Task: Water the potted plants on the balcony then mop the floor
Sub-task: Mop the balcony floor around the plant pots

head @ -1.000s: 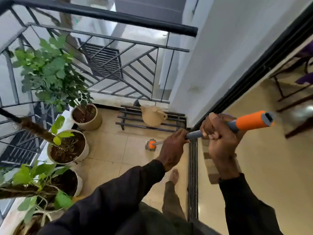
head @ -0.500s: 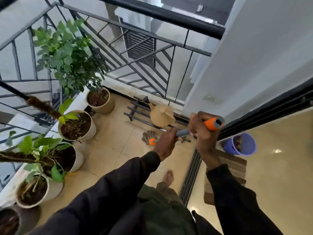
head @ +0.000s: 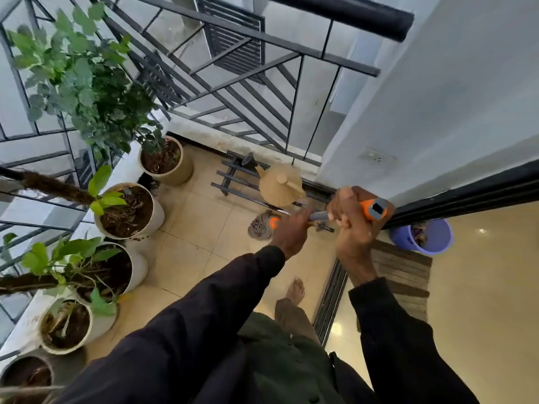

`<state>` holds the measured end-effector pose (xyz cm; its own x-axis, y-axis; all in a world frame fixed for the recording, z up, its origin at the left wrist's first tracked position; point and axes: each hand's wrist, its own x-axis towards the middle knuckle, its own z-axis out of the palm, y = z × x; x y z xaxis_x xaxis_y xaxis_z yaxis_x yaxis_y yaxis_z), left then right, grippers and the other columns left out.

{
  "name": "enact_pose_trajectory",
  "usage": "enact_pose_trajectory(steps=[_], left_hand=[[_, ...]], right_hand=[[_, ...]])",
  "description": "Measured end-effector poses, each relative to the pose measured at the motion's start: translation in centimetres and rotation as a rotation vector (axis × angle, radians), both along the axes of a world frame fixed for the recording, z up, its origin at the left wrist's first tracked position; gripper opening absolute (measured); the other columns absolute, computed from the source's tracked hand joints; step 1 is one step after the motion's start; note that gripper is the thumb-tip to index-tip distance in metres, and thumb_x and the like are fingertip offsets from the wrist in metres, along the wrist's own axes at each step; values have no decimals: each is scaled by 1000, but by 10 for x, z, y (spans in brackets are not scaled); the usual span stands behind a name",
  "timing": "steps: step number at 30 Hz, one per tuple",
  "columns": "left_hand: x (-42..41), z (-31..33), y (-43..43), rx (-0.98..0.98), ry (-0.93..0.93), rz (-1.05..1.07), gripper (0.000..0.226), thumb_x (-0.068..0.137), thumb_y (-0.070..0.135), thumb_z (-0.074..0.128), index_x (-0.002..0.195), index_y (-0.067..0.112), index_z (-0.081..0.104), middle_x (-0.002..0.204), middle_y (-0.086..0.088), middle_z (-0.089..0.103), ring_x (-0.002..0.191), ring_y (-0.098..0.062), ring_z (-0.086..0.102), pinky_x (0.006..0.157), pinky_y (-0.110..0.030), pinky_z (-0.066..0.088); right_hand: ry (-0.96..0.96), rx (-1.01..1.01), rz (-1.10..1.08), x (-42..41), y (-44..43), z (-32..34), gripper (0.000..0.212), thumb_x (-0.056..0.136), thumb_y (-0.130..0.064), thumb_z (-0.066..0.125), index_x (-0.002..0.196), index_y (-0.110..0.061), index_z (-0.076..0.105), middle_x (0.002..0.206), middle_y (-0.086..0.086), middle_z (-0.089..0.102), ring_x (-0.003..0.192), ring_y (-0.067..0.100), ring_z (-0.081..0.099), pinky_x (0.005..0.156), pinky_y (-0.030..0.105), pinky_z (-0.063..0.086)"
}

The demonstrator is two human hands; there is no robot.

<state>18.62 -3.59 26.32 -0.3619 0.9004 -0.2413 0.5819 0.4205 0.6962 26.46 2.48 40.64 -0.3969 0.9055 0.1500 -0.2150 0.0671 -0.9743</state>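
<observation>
The mop head [head: 260, 228] lies on the floor tiles [head: 198, 228] in the far corner of the balcony. It is just in front of the black rack [head: 228, 174] and near the door track [head: 332, 293]. My left hand [head: 291, 233] is curled around the grey shaft [head: 318, 215] lower down. My right hand [head: 351, 225] is wrapped around it higher, just under the orange grip [head: 368, 207].

For a good stroke, I think the lower hand should press and the upper hand should only steer, so that the strings spread flat and do not roll. I would pull toward myself in overlapping lines, starting from this corner, because my bare foot [head: 295, 290] stands on the same tiles and wet ones may be slippery. The rack legs can catch the strings, and the beige watering can [head: 280, 185] on the rack could be knocked, so short strokes seem better here.

The tiles are smooth and pale beige, with thin joints. The potted plants [head: 156, 220] stand in a row along the left side, by the black railing [head: 262, 39], and leave only a narrow strip of floor. On the right is a grey wall [head: 437, 97] with a socket [head: 376, 156]. Inside, beyond the track, lies a striped mat [head: 402, 272], and a lilac bucket [head: 443, 237] stands near its far end.
</observation>
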Motion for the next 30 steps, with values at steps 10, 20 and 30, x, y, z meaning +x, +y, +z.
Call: enact_pose_trajectory(steps=[10, 20, 30], left_hand=[[-105, -35, -47, -164, 79, -33, 24, 103, 10, 47, 127, 10, 49, 113, -17, 67, 100, -38, 65, 81, -54, 53], [-77, -34, -59, -46, 60, -23, 15, 104, 24, 54, 114, 12, 53, 102, -11, 65, 84, -31, 61, 73, -47, 54], [-90, -37, -57, 33, 248, -42, 31, 109, 21, 40, 133, 10, 55, 114, -10, 67, 85, -28, 68, 71, -42, 56]], right_hand=[[-148, 30, 175, -78, -32, -35, 41, 90, -13, 56, 53, -26, 47, 48, 2, 40, 42, 28, 35, 43, 49, 31], [-266, 13, 424, -86, -10, 3, 39, 87, -15, 56, 52, -32, 51, 52, -13, 42, 43, 23, 34, 49, 38, 32], [-20, -42, 23, -102, -46, 2, 36, 84, -13, 60, 55, -33, 53, 50, -18, 42, 42, 15, 35, 50, 34, 33]])
